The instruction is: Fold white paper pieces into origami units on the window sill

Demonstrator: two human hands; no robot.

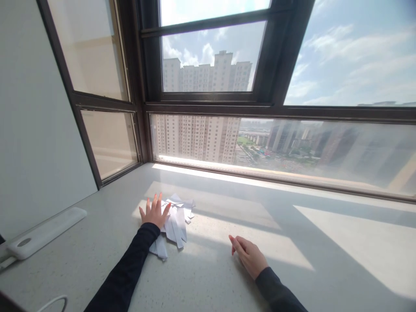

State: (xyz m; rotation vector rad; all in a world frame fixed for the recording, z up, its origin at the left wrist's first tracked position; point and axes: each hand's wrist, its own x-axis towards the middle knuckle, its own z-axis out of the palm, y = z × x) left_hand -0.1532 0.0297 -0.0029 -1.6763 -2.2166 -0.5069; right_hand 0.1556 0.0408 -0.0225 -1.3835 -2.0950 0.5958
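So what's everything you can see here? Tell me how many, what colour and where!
windowsill: 1, speckled white, across the bottom
paper pieces: many, overlapping, white, sill's left half
long device with cord: 1, white, far left
loose cord: 1, white, bottom left
wall: 1, white, left edge
window frames: several, dark brown, left and ahead
window panes: several, clear, inside the frames
buildings: many, mostly pale, outside
sky: 1, blue with white clouds, outside
sleeves: 2, dark, bottom
left hand: 1, reddish nails, spread over the paper
right hand: 1, reddish nails, right of the paper
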